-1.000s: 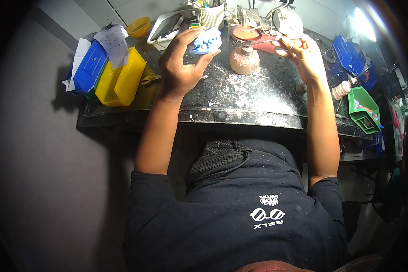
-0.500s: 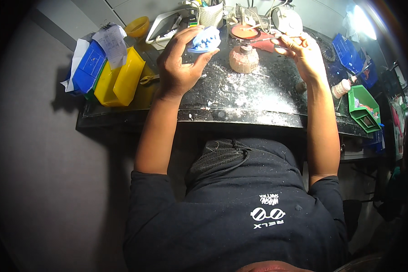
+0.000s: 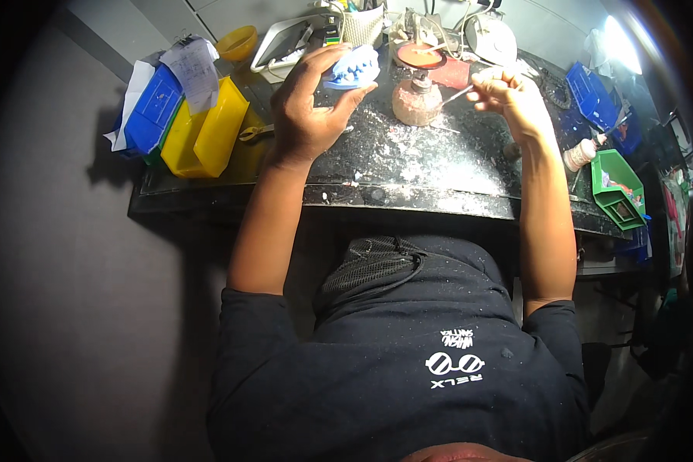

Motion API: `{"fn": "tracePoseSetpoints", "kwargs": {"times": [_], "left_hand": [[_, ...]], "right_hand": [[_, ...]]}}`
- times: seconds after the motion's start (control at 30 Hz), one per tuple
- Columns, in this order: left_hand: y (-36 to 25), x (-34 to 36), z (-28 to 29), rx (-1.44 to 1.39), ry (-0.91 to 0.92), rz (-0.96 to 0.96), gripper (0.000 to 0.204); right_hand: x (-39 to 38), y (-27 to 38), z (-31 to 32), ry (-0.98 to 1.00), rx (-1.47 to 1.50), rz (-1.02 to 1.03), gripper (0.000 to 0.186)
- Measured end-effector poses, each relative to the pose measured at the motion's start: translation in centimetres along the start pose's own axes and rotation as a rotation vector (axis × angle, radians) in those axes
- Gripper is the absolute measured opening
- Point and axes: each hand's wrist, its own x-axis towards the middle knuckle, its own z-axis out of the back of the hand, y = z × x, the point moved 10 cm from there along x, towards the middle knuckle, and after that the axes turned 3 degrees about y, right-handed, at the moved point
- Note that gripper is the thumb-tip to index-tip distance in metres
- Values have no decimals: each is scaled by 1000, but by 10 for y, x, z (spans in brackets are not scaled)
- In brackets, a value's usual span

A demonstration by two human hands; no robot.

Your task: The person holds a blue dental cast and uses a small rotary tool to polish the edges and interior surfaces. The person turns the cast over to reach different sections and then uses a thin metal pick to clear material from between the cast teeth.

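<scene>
My left hand (image 3: 309, 108) grips a blue dental model (image 3: 352, 69) between thumb and fingers, holding it up above the bench with its row of teeth showing. Pinched in my right hand (image 3: 516, 98) is a thin metal hand tool (image 3: 459, 94), slanting down to the left. Its tip lies close beside the squat pinkish glass spirit lamp (image 3: 416, 104); whether it touches the glass I cannot tell. Just behind the lamp's neck sits a round dish with reddish contents (image 3: 421, 55).
Dust and crumbs cover the dark bench (image 3: 408, 158). Yellow (image 3: 208, 135) and blue bins (image 3: 152, 108) with papers stand left; a white tray (image 3: 273, 50) is behind my left hand. To the right are a thread spool (image 3: 579, 155), a green bin (image 3: 617, 189) and a bright lamp (image 3: 622, 45).
My right hand has turned and drawn the tool from above the spirit lamp's top down to its right side. My left hand and the dental model stay nearly still.
</scene>
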Motion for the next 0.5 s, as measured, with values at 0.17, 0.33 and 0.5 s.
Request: {"fn": "tracePoseSetpoints", "kwargs": {"times": [0.17,0.33,0.5], "left_hand": [[1,0,-1,7,6,1,52],[9,-2,-4,-122,36,126,51],[17,-7,-1,-203,18,227,49]], "right_hand": [[3,-2,17,-101,-144,40,24],[2,-8,19,-69,-117,9,27],[-1,-1,-4,85,-23,5,22]]}}
